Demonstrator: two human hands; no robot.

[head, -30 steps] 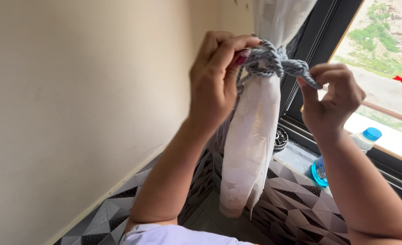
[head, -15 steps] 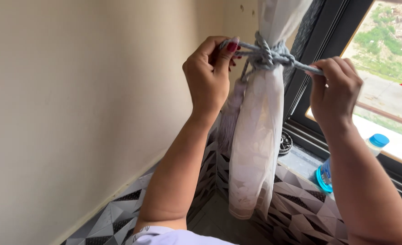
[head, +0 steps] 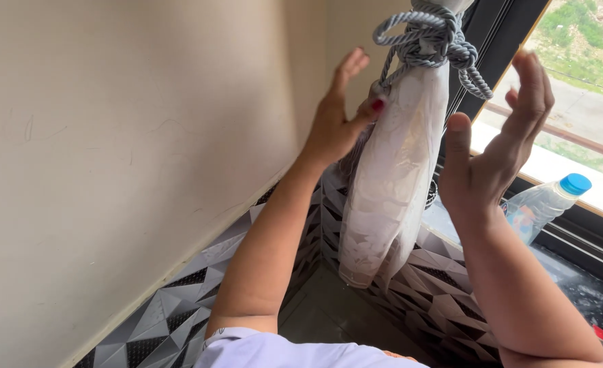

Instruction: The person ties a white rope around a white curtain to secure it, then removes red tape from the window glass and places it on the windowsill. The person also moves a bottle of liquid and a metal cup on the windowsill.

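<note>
A white sheer curtain (head: 397,170) hangs gathered in the room's corner, bound near the top by a knotted grey twisted rope tieback (head: 431,42). My left hand (head: 339,119) is open with fingers spread, its thumb resting against the curtain's left side just below the knot. My right hand (head: 496,146) is open too, palm turned toward the curtain, a little to its right and holding nothing. A loose loop of the rope hangs between the knot and my right fingers.
A beige wall (head: 124,136) fills the left. A dark window frame (head: 482,41) rises behind the curtain. A clear plastic bottle with a blue cap (head: 543,204) lies on the sill at right. Grey patterned tiles (head: 179,307) line the lower wall.
Both hands have let go of the rope ends and opened, dropping below the knot. The knot now sits tight, and the view has tilted so the curtain appears higher.
</note>
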